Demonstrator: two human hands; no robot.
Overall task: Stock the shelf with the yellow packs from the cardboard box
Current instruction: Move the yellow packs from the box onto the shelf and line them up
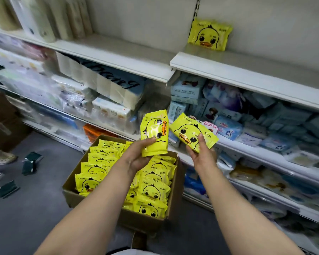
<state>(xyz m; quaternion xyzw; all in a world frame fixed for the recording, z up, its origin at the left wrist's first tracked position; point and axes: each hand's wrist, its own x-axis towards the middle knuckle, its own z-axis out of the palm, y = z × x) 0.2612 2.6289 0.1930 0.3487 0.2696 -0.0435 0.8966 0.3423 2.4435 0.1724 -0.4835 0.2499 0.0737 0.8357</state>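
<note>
both bare arms reach forward and up from the bottom of the view, roughly parallel. left hand (136, 157) is palm-up-ish, thumb pressed across the front of a yellow pack (155, 133), fingers curled behind it, holding it upright. right hand (201, 153) sits a bit further right, thumb on top of a second yellow pack (192, 132), tilted. the two hands are near each other, not touching.
</note>
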